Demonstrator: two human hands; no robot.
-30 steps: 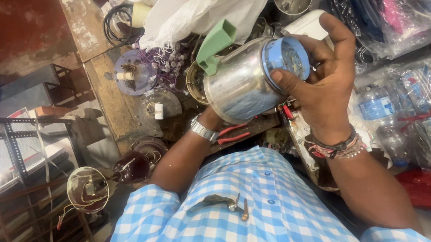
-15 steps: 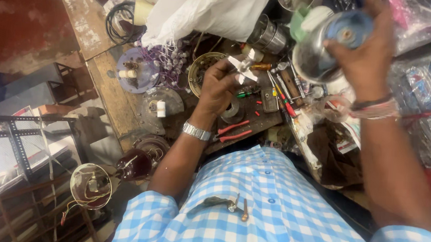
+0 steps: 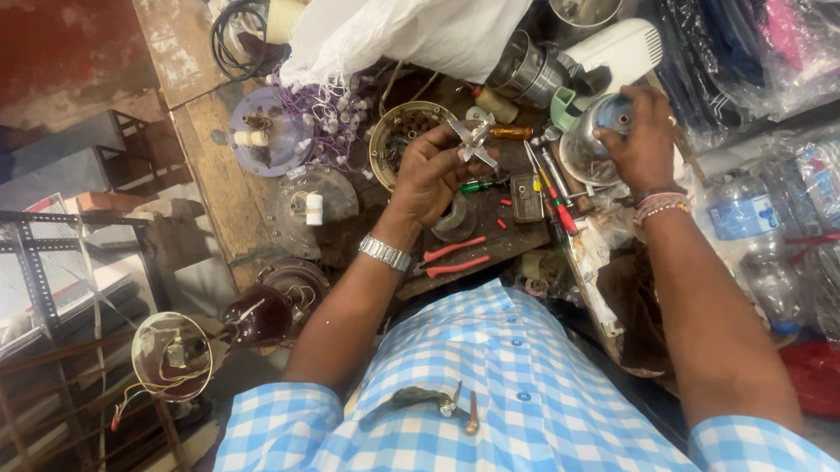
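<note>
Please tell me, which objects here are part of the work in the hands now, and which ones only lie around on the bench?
In hand:
- left hand holds the metal blade assembly
- right hand grips the steel mixer jar

Lying about:
- red-handled pliers
- round tin of small parts
- white plastic bag
- screwdrivers
- water bottle

Blue-and-white checked shirt [image 3: 536,408], red-handled pliers [image 3: 455,258], steel-grey jar [image 3: 589,144].

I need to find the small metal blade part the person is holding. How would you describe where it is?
Start at the cluttered wooden workbench and find the round brass-coloured bowl of small parts near its middle. Just right of it, the left hand pinches a small silvery cross-shaped blade, the only four-armed piece among the straight tools.
</note>
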